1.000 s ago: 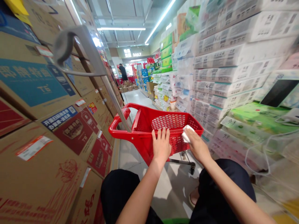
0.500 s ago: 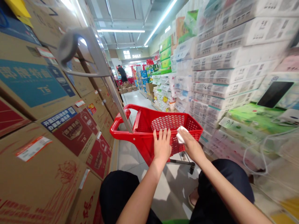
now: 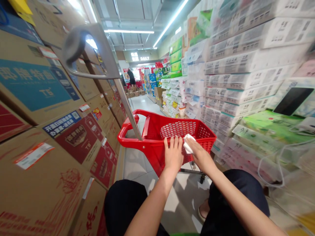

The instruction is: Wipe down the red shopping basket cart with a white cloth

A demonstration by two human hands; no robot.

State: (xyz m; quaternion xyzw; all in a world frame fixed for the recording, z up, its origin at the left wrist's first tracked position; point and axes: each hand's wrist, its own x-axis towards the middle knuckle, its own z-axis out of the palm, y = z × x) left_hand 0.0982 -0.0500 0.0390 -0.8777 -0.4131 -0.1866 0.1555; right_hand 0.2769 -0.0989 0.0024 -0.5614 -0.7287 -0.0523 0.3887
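A red plastic shopping cart [image 3: 157, 155] stands at the centre of the frame, its perforated basket facing the aisle and its looped push handle [image 3: 128, 141] toward the left. The left hand [image 3: 173, 159] rests on the near rim, fingers slightly spread and tips over the edge. Just beside it, the right hand [image 3: 203, 159] holds a folded white tissue [image 3: 188, 145] against the same rim under nearly straight fingers; its thumb is hidden, so I cannot tell whether it pinches from below. The tissue looks light, soft and easily torn, best kept folded and gripped by its thicker part. The cart seems stiff and smooth, perhaps a little slippery, and likely to roll on its casters [image 3: 202, 178], so the rim or push handle offers the surest hold. Cartons [image 3: 27, 137] fill the left of the frame; a smartphone [image 3: 294, 101] lies on green packs [image 3: 268, 119] at right.
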